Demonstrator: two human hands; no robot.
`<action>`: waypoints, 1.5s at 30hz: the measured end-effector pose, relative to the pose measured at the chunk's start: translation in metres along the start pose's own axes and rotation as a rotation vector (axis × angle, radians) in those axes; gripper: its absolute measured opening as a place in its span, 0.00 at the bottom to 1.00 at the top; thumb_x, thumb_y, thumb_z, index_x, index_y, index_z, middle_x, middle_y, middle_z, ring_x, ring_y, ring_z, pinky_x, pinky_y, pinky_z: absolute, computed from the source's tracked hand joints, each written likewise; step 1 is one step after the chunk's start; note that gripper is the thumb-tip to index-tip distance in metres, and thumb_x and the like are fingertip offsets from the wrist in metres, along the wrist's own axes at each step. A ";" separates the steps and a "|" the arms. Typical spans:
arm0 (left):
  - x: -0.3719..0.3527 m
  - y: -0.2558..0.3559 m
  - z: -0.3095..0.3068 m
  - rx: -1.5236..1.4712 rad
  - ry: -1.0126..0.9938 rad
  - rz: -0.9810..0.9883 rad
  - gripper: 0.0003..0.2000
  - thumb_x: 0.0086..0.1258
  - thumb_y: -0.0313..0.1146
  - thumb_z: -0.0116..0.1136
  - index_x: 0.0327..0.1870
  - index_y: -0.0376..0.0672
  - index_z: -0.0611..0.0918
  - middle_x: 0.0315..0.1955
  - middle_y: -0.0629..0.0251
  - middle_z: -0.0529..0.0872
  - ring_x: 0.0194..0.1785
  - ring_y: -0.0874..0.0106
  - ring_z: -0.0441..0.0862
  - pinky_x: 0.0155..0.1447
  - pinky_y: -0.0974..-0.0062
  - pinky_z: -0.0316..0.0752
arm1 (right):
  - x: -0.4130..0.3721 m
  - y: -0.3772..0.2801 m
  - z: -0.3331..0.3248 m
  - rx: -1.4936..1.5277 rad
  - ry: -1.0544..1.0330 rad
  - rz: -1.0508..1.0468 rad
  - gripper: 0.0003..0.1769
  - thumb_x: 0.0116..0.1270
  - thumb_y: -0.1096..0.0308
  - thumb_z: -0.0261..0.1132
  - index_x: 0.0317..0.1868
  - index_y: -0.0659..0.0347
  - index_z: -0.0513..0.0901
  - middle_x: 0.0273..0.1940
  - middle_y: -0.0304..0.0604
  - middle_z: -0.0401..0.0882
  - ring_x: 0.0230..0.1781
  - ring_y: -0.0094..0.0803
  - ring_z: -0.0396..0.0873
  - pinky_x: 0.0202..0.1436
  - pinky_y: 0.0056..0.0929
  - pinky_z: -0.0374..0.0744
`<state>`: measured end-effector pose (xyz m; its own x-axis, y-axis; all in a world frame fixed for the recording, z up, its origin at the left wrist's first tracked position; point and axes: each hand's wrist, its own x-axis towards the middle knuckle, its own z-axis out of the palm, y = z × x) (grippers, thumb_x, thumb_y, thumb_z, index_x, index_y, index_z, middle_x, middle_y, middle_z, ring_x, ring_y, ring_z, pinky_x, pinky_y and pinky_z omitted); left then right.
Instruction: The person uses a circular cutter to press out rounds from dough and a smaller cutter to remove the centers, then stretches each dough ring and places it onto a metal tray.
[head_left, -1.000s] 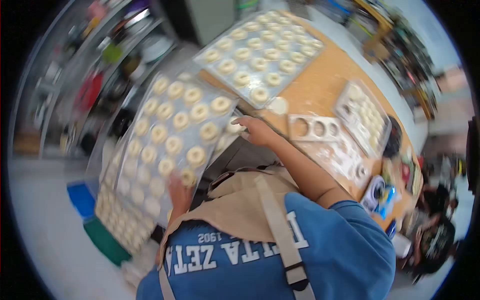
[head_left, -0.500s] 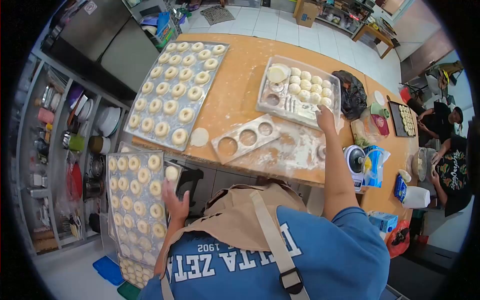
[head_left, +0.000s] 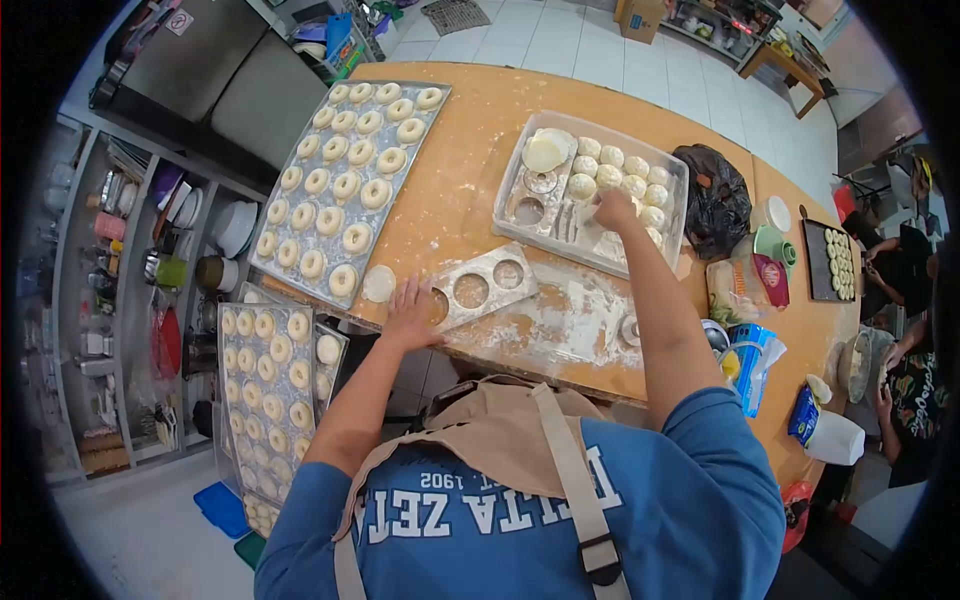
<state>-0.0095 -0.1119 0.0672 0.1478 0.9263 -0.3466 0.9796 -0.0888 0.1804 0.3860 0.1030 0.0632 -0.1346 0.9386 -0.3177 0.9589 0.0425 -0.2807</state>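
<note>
My left hand point(head_left: 408, 312) lies with fingers stretched out on the left end of a floury board with three round holes point(head_left: 505, 298), partly covering one hole. Beside it is a flat dough disc point(head_left: 379, 284). My right hand point(head_left: 614, 210) reaches into a clear plastic box point(head_left: 590, 252), its fingers bent down and drawn together at the floury bottom. Whatever they hold is hidden. Round dough balls point(head_left: 609, 175) sit in rows around that hand. In the box's left part are a stack of pale discs point(head_left: 546, 150) and a plate with round holes point(head_left: 529, 210).
A large tray of dough rings point(head_left: 345, 186) covers the table's left side; another ring-filled tray point(head_left: 268, 405) is below it. A black plastic bag point(head_left: 716, 205) stands right of the box. At far right a co-worker's hands point(head_left: 885, 400) are near a bowl point(head_left: 853, 368).
My left hand has come from beside the lower tray up onto the holed board. My right hand has moved left and deeper into the box, among the dough balls.
</note>
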 end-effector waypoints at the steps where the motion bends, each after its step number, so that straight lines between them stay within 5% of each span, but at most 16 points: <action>1: 0.004 -0.001 0.001 0.007 -0.015 0.019 0.58 0.39 0.51 0.76 0.72 0.44 0.53 0.72 0.50 0.52 0.75 0.50 0.47 0.75 0.51 0.44 | -0.003 0.001 0.001 -0.001 -0.020 -0.072 0.20 0.52 0.69 0.67 0.48 0.59 0.78 0.46 0.53 0.81 0.51 0.48 0.78 0.50 0.41 0.77; 5: 0.021 -0.009 0.008 -0.023 -0.058 0.071 0.56 0.36 0.50 0.78 0.70 0.46 0.56 0.69 0.49 0.55 0.73 0.50 0.50 0.75 0.50 0.44 | -0.027 0.014 0.010 0.270 0.032 -0.228 0.19 0.49 0.75 0.69 0.44 0.61 0.78 0.41 0.52 0.83 0.46 0.50 0.80 0.48 0.41 0.76; 9: 0.024 0.000 0.003 -0.054 -0.010 0.199 0.51 0.37 0.45 0.77 0.67 0.42 0.61 0.65 0.46 0.60 0.71 0.50 0.55 0.74 0.52 0.48 | -0.034 0.031 0.024 0.224 0.216 -0.272 0.21 0.47 0.80 0.64 0.46 0.61 0.79 0.36 0.50 0.82 0.42 0.45 0.81 0.47 0.39 0.76; 12: 0.035 0.018 0.006 -0.024 -0.010 0.357 0.49 0.36 0.45 0.76 0.64 0.43 0.64 0.65 0.47 0.61 0.70 0.50 0.55 0.74 0.53 0.48 | -0.040 0.046 0.029 0.517 0.246 -0.121 0.21 0.48 0.79 0.64 0.47 0.63 0.79 0.36 0.47 0.83 0.43 0.40 0.81 0.46 0.38 0.77; 13: 0.037 0.027 0.005 -0.039 -0.035 0.404 0.49 0.35 0.45 0.76 0.64 0.43 0.64 0.65 0.47 0.61 0.70 0.50 0.55 0.74 0.52 0.48 | -0.046 0.046 0.027 0.766 0.178 -0.045 0.20 0.55 0.78 0.65 0.50 0.64 0.78 0.40 0.42 0.82 0.43 0.33 0.81 0.46 0.32 0.78; 16: 0.048 0.058 0.000 -0.052 -0.104 0.520 0.48 0.35 0.44 0.76 0.64 0.44 0.65 0.65 0.48 0.61 0.70 0.50 0.55 0.74 0.51 0.49 | -0.079 0.037 0.004 1.645 -0.043 0.020 0.21 0.61 0.79 0.62 0.56 0.66 0.74 0.48 0.42 0.79 0.49 0.32 0.79 0.54 0.29 0.78; 20: 0.069 0.085 0.011 -0.024 -0.165 0.620 0.49 0.36 0.44 0.76 0.66 0.46 0.64 0.66 0.49 0.61 0.71 0.51 0.54 0.74 0.49 0.47 | -0.120 0.026 0.002 1.723 -0.144 -0.065 0.18 0.66 0.78 0.58 0.57 0.66 0.72 0.51 0.43 0.77 0.50 0.30 0.78 0.57 0.28 0.78; 26: 0.077 0.106 0.002 0.015 -0.218 0.648 0.50 0.38 0.45 0.77 0.68 0.47 0.62 0.66 0.51 0.62 0.72 0.55 0.54 0.76 0.49 0.44 | -0.175 -0.045 0.024 0.935 -0.324 0.123 0.19 0.57 0.73 0.66 0.51 0.65 0.78 0.43 0.48 0.82 0.43 0.34 0.81 0.48 0.31 0.78; 28: 0.076 0.106 0.002 0.016 -0.210 0.662 0.50 0.38 0.45 0.77 0.68 0.47 0.62 0.66 0.52 0.62 0.73 0.56 0.54 0.76 0.48 0.43 | -0.160 -0.033 0.095 0.707 -0.221 -0.079 0.19 0.55 0.72 0.67 0.49 0.64 0.79 0.40 0.50 0.83 0.40 0.36 0.82 0.46 0.33 0.79; 32: 0.074 0.104 0.002 0.013 -0.208 0.661 0.50 0.39 0.46 0.77 0.68 0.48 0.62 0.66 0.52 0.62 0.73 0.56 0.54 0.76 0.48 0.42 | -0.177 -0.036 0.091 0.625 0.140 0.089 0.18 0.54 0.70 0.68 0.46 0.62 0.80 0.40 0.51 0.84 0.40 0.42 0.82 0.45 0.36 0.79; 35: 0.075 0.103 0.005 0.009 -0.208 0.659 0.51 0.39 0.45 0.77 0.69 0.50 0.61 0.67 0.53 0.62 0.73 0.56 0.54 0.76 0.47 0.42 | -0.211 -0.004 0.055 0.212 0.388 0.166 0.17 0.56 0.70 0.67 0.48 0.60 0.81 0.47 0.53 0.81 0.49 0.46 0.79 0.52 0.39 0.76; 37: 0.073 0.105 0.000 -0.006 -0.206 0.658 0.52 0.39 0.45 0.77 0.70 0.52 0.60 0.67 0.54 0.61 0.73 0.56 0.54 0.76 0.47 0.42 | -0.232 0.017 0.041 -0.003 0.316 0.170 0.18 0.55 0.71 0.67 0.49 0.60 0.80 0.50 0.53 0.78 0.51 0.49 0.76 0.54 0.41 0.74; 41: 0.076 0.106 -0.001 0.017 -0.192 0.669 0.53 0.38 0.44 0.77 0.71 0.55 0.60 0.67 0.54 0.62 0.73 0.56 0.55 0.76 0.47 0.43 | -0.244 0.040 0.073 0.061 0.249 0.215 0.18 0.53 0.74 0.64 0.47 0.59 0.81 0.47 0.52 0.78 0.49 0.50 0.76 0.52 0.42 0.75; 45: 0.074 0.106 -0.001 0.012 -0.166 0.661 0.53 0.37 0.44 0.76 0.71 0.56 0.61 0.66 0.54 0.63 0.72 0.57 0.57 0.75 0.46 0.44 | -0.243 0.007 0.039 0.138 0.314 0.224 0.17 0.53 0.79 0.60 0.45 0.59 0.81 0.43 0.52 0.78 0.47 0.51 0.76 0.50 0.43 0.75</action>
<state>0.1054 -0.0524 0.0613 0.7341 0.6074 -0.3037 0.6773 -0.6220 0.3930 0.4156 -0.1385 0.1030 0.1768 0.9793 -0.0988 0.9103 -0.2008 -0.3620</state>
